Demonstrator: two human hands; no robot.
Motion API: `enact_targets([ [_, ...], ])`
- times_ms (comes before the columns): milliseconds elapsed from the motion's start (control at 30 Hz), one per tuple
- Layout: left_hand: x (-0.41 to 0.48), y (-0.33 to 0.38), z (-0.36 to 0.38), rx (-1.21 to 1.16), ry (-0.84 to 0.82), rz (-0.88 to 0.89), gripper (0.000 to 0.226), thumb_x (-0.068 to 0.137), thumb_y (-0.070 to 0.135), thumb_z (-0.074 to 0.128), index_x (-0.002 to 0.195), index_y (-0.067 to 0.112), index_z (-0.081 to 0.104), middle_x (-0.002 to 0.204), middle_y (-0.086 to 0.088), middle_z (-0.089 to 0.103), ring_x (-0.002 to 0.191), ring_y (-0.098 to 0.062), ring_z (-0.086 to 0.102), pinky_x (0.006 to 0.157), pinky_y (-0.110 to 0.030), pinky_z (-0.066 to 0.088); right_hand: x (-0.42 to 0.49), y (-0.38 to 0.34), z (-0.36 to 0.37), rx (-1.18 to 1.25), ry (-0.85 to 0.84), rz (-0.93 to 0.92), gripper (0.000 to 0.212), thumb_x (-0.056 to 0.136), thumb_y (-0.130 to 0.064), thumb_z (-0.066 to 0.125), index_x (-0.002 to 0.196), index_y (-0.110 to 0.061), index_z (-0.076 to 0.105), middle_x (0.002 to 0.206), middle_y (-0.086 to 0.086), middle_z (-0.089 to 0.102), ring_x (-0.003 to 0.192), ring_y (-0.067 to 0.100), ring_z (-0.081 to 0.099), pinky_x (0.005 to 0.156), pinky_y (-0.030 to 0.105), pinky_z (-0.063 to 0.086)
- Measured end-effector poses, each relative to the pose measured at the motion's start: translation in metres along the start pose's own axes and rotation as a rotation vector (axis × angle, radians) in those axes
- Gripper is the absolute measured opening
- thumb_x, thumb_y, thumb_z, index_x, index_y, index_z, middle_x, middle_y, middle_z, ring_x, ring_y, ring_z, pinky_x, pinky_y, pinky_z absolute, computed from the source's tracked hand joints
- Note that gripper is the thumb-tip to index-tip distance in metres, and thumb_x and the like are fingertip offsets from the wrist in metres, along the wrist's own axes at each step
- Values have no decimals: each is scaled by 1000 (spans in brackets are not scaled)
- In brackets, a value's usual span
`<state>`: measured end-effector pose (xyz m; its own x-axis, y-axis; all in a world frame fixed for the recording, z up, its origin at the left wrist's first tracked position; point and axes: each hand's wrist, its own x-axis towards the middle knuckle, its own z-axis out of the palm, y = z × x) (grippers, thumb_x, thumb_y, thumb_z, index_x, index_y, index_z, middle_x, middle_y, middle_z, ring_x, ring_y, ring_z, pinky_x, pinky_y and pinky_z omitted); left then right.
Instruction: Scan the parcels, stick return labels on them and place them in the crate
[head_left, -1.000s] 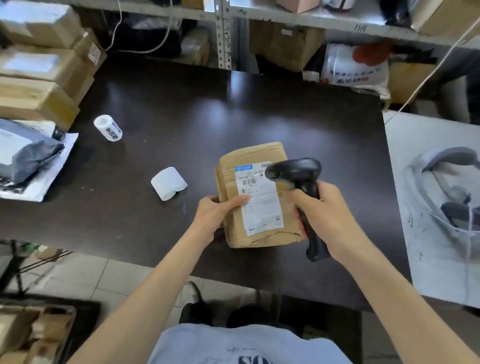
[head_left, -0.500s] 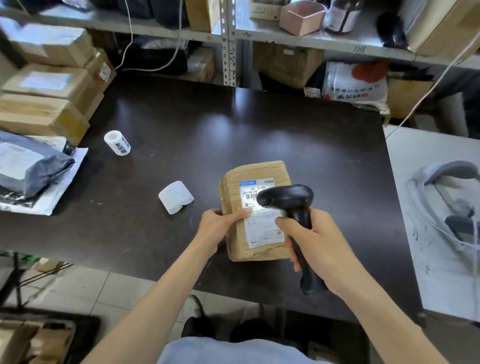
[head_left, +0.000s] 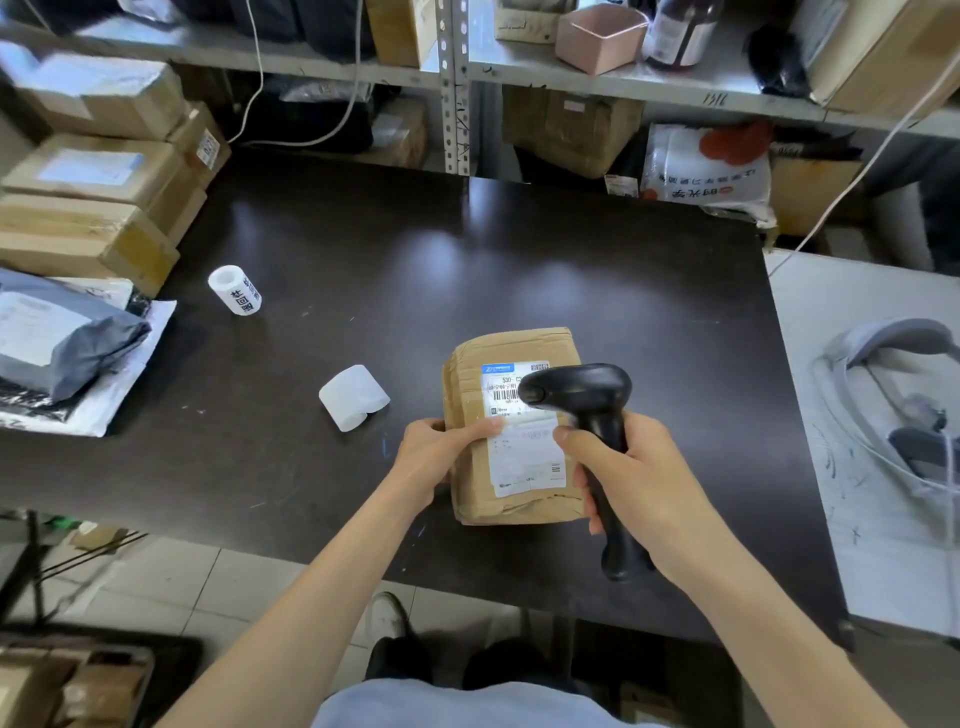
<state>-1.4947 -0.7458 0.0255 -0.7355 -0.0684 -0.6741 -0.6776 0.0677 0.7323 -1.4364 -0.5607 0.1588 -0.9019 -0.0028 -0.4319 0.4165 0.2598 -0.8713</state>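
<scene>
Gripping a black handheld scanner (head_left: 582, 410) by its handle, the right hand (head_left: 631, 486) is closing all its fingers around the grip; the scanner head is hanging just over the barcode end of the white shipping label (head_left: 524, 441) on the brown parcel (head_left: 511, 426). Parcel is lying flat on the dark counter (head_left: 467, 270), label face up, at about 6 o'clock of the counter top, near the front edge. Left hand (head_left: 441, 460) is clamping the parcel's left side — thumb is lying across the label's left margin, fingers are wrapping under the left edge, so the hand is partly closed on the box.

At 9 o'clock from the parcel, apart from it, a plain white roll (head_left: 354, 397) is lying on its side. Further out at 10 o'clock a second white roll with black printing (head_left: 235, 289) is also lying on its side, well apart from the first.

Along the counter's 9 o'clock edge, a grey poly mailer (head_left: 57, 343) is resting on a white mailer; behind them — toward 10 to 11 o'clock — taped cardboard boxes (head_left: 93, 208) are stacked. At 12 o'clock a metal shelf (head_left: 571, 78) is carrying more boxes and a pink tray. At 3 o'clock a pale side surface (head_left: 857, 519) is butting against the counter.
</scene>
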Motion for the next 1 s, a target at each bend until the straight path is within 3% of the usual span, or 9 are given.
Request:
enact_targets([
  [233, 13, 26, -5, 295, -73, -25, 60, 67, 59, 79, 109, 19, 63, 106, 4, 70, 99, -17, 67, 85, -38, 57, 57, 25, -20, 39, 218, 43, 9, 89, -17, 52, 84, -9, 53, 71, 11, 56, 55, 24, 52, 56, 40, 49],
  [300, 16, 32, -13, 391, -51, 59, 54, 69, 60, 77, 104, 20, 65, 105, 7, 70, 96, -11, 66, 84, -32, 56, 78, 38, -31, -29, 273, 50, 8, 91, -19, 53, 94, -11, 53, 82, 12, 59, 63, 23, 57, 62, 42, 51],
  [400, 25, 37, -38, 515, 246, 306, 52, 77, 49, 75, 116, 17, 63, 112, 5, 60, 103, -13, 59, 84, -23, 42, 107, 57, -45, -306, 302, 53, 32, 91, -25, 62, 114, -10, 46, 102, 7, 58, 84, 23, 55, 64, 36, 43],
  [467, 32, 37, -61, 755, 433, 434, 55, 79, 40, 75, 125, 16, 57, 121, -4, 53, 115, -23, 50, 89, -25, 37, 125, 69, -52, -478, 302, 63, 45, 88, -25, 67, 120, -5, 42, 109, 10, 55, 100, 33, 55, 74, 38, 42],
  [600, 48, 28, -99, 1205, 436, 211, 84, 73, 47, 78, 137, 8, 39, 133, -12, 40, 126, -33, 34, 102, -39, 36, 148, 84, -56, -786, 341, 109, 52, 86, -27, 72, 116, 3, 43, 116, 26, 58, 109, 45, 54, 81, 45, 44],
  [667, 51, 24, -108, 1272, 422, 203, 74, 76, 47, 75, 131, 7, 44, 130, -11, 47, 123, -33, 39, 97, -38, 40, 153, 88, -55, -877, 343, 128, 53, 83, -29, 75, 114, 3, 45, 115, 27, 59, 109, 45, 53, 81, 45, 44],
  [733, 52, 25, -110, 1153, 437, 313, 59, 79, 43, 73, 122, 9, 52, 121, -9, 55, 114, -30, 49, 89, -37, 43, 155, 92, -53, -909, 329, 136, 54, 81, -28, 77, 113, 2, 46, 115, 26, 58, 109, 45, 52, 82, 46, 44],
  [867, 40, 39, -100, 478, 270, 438, 44, 70, 42, 84, 101, 21, 61, 98, 7, 64, 91, -12, 60, 73, -25, 49, 149, 79, -43, -866, 358, 173, 56, 82, -20, 76, 119, 5, 42, 124, 27, 48, 116, 45, 45, 89, 47, 42],
  [1000, 21, 56, -87, 191, 15, 543, 43, 70, 29, 86, 104, 26, 61, 99, 12, 69, 93, -3, 65, 74, -17, 52, 127, 37, -1, -599, 569, -285, 39, 89, -10, 62, 124, -5, 46, 118, 12, 52, 109, 28, 50, 83, 35, 45],
])
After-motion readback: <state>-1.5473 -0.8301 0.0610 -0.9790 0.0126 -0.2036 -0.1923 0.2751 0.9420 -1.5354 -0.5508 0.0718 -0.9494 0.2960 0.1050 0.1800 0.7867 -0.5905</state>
